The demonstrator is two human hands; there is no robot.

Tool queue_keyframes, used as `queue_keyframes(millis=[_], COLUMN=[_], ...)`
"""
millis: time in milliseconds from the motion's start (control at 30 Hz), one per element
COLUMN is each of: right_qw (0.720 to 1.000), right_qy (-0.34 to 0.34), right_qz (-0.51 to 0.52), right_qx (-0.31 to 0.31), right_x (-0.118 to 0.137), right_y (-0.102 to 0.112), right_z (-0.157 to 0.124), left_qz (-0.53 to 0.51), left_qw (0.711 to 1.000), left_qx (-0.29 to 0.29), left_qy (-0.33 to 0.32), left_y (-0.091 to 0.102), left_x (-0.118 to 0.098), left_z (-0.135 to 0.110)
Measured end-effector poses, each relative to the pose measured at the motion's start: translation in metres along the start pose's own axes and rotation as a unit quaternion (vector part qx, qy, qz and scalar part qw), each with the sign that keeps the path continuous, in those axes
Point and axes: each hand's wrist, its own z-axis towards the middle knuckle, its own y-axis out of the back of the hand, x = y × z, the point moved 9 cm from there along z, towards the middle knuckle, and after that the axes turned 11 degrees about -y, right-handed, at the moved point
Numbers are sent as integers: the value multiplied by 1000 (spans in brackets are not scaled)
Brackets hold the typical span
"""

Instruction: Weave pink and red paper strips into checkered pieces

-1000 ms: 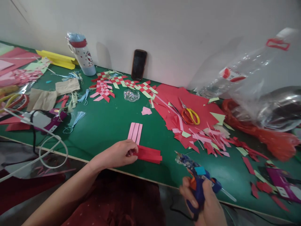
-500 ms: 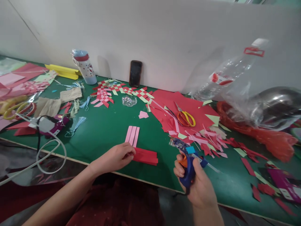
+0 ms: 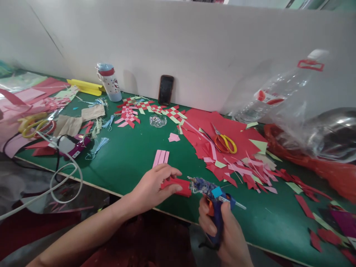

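Along the near edge of the green table point(image 3: 125, 154), at 6 o'clock from centre of view (12 = towards wall point(image 3: 205, 55)): red strips point(image 3: 185, 189) lie flat, long axis roughly 9 to 3, partly covered.

Left hand point(image 3: 154, 185), at 7 o'clock, is over their 9 o'clock end. Thumb and forefinger are parted, red paper visible between them; whether they grip or merely rest there, cannot tell. Pink strips point(image 3: 160, 158), three side by side with narrow gaps, extend from behind this hand towards 12. Any overlap of pink with red is hidden.

Right hand point(image 3: 222, 226), at 5 o'clock, is wrapped round the handle of a blue glue gun point(image 3: 205, 187), fingers by the orange trigger point(image 3: 210, 208). Trigger position: cannot tell. Nozzle point(image 3: 190, 178) points to 10 o'clock, at the far corner of the red strips' 3 o'clock end; contact not resolvable.

Surroundings: dish of beads point(image 3: 158, 120) at 10 o'clock, woven paper pieces point(image 3: 157, 109) just beyond it; phone point(image 3: 166, 90) leaning on the wall at 11; scissors point(image 3: 226, 144) at 3, on a red sheet point(image 3: 191, 128); paper scraps point(image 3: 241, 170) at 4; blue tassel point(image 3: 101, 144) at 9.
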Motion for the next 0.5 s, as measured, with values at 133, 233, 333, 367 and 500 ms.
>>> queue_keyframes(millis=[133, 233, 333, 367, 500], right_qw=[999, 997, 994, 993, 993], right_qy=[20, 37, 43, 45, 48], right_qz=[-20, -44, -70, -76, -75], right_qx=[-18, -50, -75, -80, -82], right_x=[1, 3, 3, 3, 1], right_y=[-7, -7, -5, -5, -4], right_z=[-6, -9, -11, -11, -9], left_qz=[-14, -19, -23, -25, -49], left_qw=[999, 999, 998, 998, 997], left_qx=[-22, -39, -55, -58, -62], left_qy=[-18, -9, -3, -1, 21], left_y=[-1, 1, 3, 4, 7], left_x=[-13, -14, -13, -13, -5], left_z=[11, 12, 10, 10, 6])
